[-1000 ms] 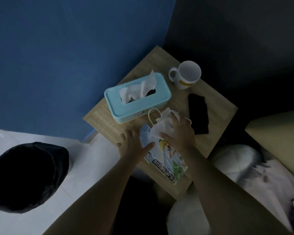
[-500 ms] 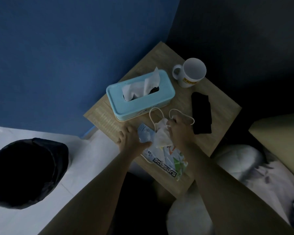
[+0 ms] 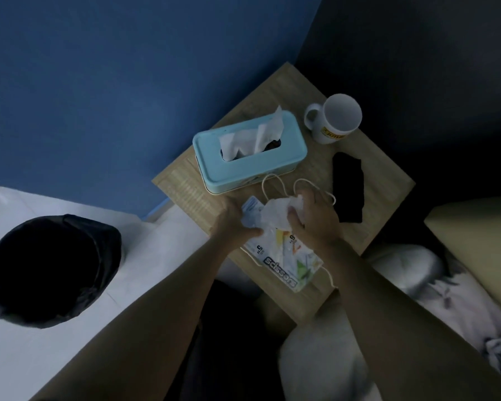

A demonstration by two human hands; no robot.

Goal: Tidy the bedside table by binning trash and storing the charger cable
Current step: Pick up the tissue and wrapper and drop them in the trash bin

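On the wooden bedside table (image 3: 388, 180) my right hand (image 3: 315, 218) closes on a crumpled white tissue (image 3: 275, 211). My left hand (image 3: 235, 219) grips the upper left corner of a printed paper wrapper marked "scissors" (image 3: 287, 259), which lies flat near the front edge. A thin white charger cable (image 3: 272, 183) loops on the table just beyond my right hand, partly hidden under it; a further bit shows at the wrapper's lower right. A black-lined bin (image 3: 49, 270) stands on the floor at the left.
A light blue tissue box (image 3: 249, 157) sits at the table's back left. A white mug (image 3: 336, 118) stands at the back right. A flat black object (image 3: 347, 188) lies right of my hand. Bedding (image 3: 460, 285) and a blue wall (image 3: 128, 82) flank the table.
My right hand has bunched the tissue tighter and shifted slightly right, uncovering the cable loops. My left hand has stayed on the wrapper's corner.
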